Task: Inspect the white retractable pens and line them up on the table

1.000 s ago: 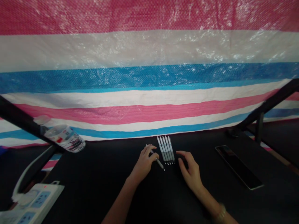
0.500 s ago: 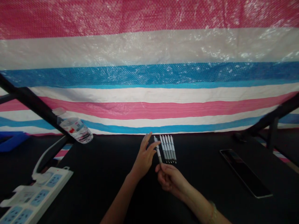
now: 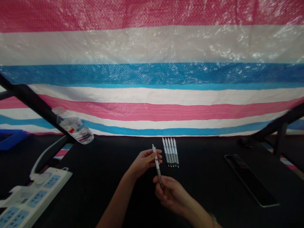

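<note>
A white retractable pen (image 3: pixel 157 164) is held tilted above the black surface (image 3: pixel 106 164). Its upper barrel is gripped by the left hand (image 3: pixel 144 163), and its lower end is pinched by the right hand (image 3: pixel 171 191); the hands are apart, bridged only by the pen. Just beside it, five matching pens (image 3: pixel 170 152) are laid side by side. A black tablet (image 3: pixel 250 180) is placed well to the right. A plastic water bottle (image 3: pixel 75 129) is tilted beside a black bar (image 3: pixel 30 106), a power strip (image 3: pixel 35 196) is seen at lower left, and a striped tarpaulin (image 3: pixel 152 72) is hung behind.
</note>
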### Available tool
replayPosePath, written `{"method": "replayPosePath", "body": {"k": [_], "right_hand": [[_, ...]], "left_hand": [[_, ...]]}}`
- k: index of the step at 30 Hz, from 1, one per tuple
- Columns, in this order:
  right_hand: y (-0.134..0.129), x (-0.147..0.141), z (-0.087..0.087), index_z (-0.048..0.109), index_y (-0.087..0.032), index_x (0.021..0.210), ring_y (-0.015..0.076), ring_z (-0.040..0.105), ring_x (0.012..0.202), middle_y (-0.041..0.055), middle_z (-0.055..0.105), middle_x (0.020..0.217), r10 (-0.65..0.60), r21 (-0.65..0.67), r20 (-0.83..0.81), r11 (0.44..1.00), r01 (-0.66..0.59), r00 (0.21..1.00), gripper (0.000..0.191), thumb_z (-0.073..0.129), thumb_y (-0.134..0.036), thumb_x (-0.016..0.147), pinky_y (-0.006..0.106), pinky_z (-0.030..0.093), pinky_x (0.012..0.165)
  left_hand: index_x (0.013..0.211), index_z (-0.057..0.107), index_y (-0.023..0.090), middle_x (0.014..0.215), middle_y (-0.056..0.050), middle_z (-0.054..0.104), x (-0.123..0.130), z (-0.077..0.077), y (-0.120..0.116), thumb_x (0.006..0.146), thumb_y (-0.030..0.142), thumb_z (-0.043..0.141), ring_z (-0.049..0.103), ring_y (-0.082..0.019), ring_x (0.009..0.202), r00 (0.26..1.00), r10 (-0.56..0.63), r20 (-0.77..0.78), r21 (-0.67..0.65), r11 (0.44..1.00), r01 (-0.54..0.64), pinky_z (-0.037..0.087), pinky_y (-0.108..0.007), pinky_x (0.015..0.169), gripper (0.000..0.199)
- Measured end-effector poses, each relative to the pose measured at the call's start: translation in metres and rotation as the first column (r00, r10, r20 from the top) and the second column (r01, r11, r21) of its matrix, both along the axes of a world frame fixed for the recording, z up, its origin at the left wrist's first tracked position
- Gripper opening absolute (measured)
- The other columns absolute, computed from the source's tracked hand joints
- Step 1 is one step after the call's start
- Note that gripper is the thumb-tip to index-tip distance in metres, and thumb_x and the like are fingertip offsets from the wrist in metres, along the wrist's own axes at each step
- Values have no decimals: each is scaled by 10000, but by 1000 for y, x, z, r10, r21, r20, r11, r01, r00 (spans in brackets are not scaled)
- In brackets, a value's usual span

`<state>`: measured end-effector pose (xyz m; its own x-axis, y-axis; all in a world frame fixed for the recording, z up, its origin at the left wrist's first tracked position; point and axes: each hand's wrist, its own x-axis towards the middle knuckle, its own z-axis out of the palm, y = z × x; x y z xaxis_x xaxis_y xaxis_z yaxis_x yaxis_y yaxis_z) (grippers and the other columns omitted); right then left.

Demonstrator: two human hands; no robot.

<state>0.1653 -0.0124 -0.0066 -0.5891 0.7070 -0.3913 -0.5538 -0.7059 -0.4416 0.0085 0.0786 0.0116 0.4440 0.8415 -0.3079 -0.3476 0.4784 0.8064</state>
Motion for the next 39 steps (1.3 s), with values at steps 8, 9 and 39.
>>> {"method": "replayPosePath", "body": {"k": [8, 9, 39], "right_hand": [[0, -2, -10, 580, -167, 839, 53, 369, 393, -55, 526, 507, 55, -13, 7, 998, -55, 998, 399, 803, -467, 700, 144, 152, 360], [0, -1, -11, 572, -169, 829, 53, 377, 382, -49, 538, 505, 63, -12, 44, 998, -62, 997, 422, 794, -503, 699, 146, 160, 359], [-3, 1, 1, 614, -131, 911, 148, 677, 584, 66, 725, 737, -4, -67, 115, 998, 12, 993, 451, 737, -540, 765, 159, 318, 391]], "left_hand": [[959, 765, 102, 829, -95, 720, -11, -8, 3, 665, 348, 877, 703, -204, 762, 1000, -26, 12, 1, 1000, 26, 550, -315, 745, 400], [915, 767, 102, 804, -87, 717, -9, -9, 3, 652, 350, 884, 701, -197, 744, 1000, -7, 2, 3, 1000, 7, 554, -312, 736, 380], [911, 783, 128, 719, -37, 651, 8, -7, 1, 634, 419, 878, 658, -144, 633, 997, 67, -37, 26, 997, -66, 503, -233, 594, 413]]}}
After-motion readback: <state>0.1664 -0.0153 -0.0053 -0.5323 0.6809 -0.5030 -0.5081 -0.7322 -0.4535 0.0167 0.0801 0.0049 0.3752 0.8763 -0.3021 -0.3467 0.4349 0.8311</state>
